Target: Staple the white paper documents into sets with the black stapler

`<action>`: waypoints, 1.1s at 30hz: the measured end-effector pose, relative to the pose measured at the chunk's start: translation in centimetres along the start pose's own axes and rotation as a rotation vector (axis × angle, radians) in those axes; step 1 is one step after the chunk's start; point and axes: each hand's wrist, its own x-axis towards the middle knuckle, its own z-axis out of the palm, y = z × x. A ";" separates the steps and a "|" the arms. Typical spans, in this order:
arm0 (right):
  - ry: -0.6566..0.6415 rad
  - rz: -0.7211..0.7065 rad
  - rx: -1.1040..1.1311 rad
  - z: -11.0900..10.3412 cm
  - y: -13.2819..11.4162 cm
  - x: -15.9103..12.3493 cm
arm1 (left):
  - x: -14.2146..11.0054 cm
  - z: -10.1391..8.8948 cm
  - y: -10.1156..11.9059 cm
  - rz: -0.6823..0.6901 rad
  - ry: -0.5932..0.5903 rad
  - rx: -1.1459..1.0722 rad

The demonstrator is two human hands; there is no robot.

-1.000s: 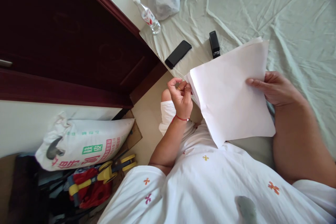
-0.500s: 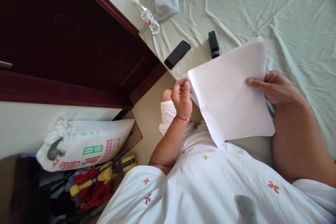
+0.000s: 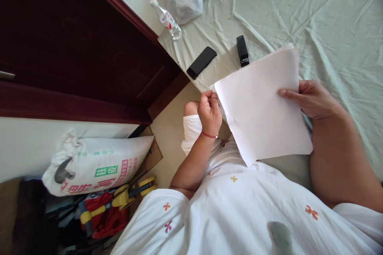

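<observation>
Over the lap (image 3: 191, 129), the right hand (image 3: 314, 99) grips one edge of the paper sheets (image 3: 263, 113); opposite, the left hand (image 3: 210, 114) is curled, its pinch unclear. Beyond the top edge, cloth (image 3: 299, 12) spreads widely, with a stapler (image 3: 242, 50).

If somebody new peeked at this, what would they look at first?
Probably the big white paper in front of the person, with the right hand gripping its right side and the left hand at its left edge. Then maybe the dark red panel filling the upper left. Below it, the white sack with green and red printing stands out too.
</observation>
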 end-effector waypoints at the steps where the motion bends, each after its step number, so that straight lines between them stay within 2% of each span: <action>1: 0.002 0.000 0.000 0.0 0.0 0.0 | 0.0 0.0 0.0 0.003 0.001 -0.001; 13: -0.011 -0.008 0.023 0.0 -0.1 -0.1 | -0.2 0.8 -0.2 0.022 0.077 -0.036; 17: -0.019 0.001 0.034 0.0 -0.2 -0.2 | -0.3 1.1 -0.5 0.020 0.062 -0.127; 22: -0.022 0.011 0.026 -0.2 -0.2 -0.2 | -0.1 1.3 -0.7 0.035 0.055 -0.110; 33: -0.002 0.019 -0.013 -0.3 -0.1 -0.1 | -0.6 1.5 0.4 -0.133 0.045 -0.207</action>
